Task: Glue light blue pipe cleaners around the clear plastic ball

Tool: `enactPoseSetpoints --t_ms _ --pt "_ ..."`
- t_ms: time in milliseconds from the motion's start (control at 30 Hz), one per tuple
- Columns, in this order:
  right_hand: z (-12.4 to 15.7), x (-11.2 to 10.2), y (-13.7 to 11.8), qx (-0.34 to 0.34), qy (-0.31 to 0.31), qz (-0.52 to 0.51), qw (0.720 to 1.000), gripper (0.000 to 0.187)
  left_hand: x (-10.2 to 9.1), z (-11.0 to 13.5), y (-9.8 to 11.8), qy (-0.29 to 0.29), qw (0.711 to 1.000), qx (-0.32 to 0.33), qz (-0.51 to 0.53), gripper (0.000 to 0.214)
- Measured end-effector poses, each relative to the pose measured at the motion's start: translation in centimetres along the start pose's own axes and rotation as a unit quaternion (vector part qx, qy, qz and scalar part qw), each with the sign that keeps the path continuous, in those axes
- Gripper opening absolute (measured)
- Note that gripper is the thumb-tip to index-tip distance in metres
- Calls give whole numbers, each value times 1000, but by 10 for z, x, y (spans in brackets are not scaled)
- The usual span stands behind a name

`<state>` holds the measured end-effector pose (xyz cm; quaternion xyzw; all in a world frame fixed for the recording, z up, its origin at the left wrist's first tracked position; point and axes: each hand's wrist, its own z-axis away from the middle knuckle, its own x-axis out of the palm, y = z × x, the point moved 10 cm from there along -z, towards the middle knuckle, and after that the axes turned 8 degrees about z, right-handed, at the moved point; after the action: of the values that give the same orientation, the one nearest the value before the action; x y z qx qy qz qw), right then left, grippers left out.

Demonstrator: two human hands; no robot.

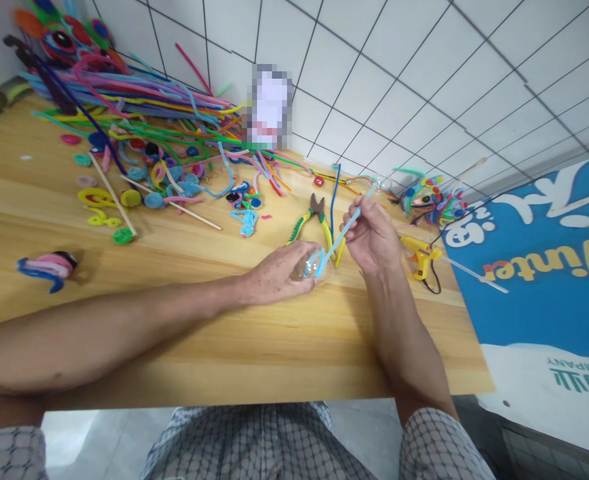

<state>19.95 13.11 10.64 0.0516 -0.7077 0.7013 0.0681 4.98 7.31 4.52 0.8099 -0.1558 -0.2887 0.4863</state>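
My left hand (277,275) is closed around a clear, shiny rounded piece (304,269), which looks like a transparent plastic ball; the fingers cover part of it. A light blue pipe cleaner (343,233) lies against this ball and slants up to the right. Its upper part is pinched between the thumb and fingers of my right hand (374,235). Just beyond my hands, pliers (316,205) with green and yellow handles lie on the table. A dark blue pipe cleaner (335,193) lies beside them.
Bundled pipe cleaners (139,100) and many small coiled pieces cover the table's back left. A phone (269,107) leans against the tiled wall. To the right are a yellow glue gun (422,257), a colourful figure (427,199) and a blue printed board (529,267). A striped coil (49,267) lies left.
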Motion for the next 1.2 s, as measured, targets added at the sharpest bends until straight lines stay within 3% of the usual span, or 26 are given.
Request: enactPoseSetpoints --t_ms 300,467,767,1200 --pt "4 0 -10 -53 42 24 997 47 -1 0 -2 6 1000 0 -3 55" --pt "3 -4 -15 -84 52 32 995 43 -2 0 -1 8 1000 -5 -1 55" --pt "2 -12 -12 -43 50 19 998 36 -2 0 -1 5 1000 -5 -1 55" --pt "2 -33 -29 -74 99 29 992 33 -2 1 -4 -3 1000 -23 -4 57"
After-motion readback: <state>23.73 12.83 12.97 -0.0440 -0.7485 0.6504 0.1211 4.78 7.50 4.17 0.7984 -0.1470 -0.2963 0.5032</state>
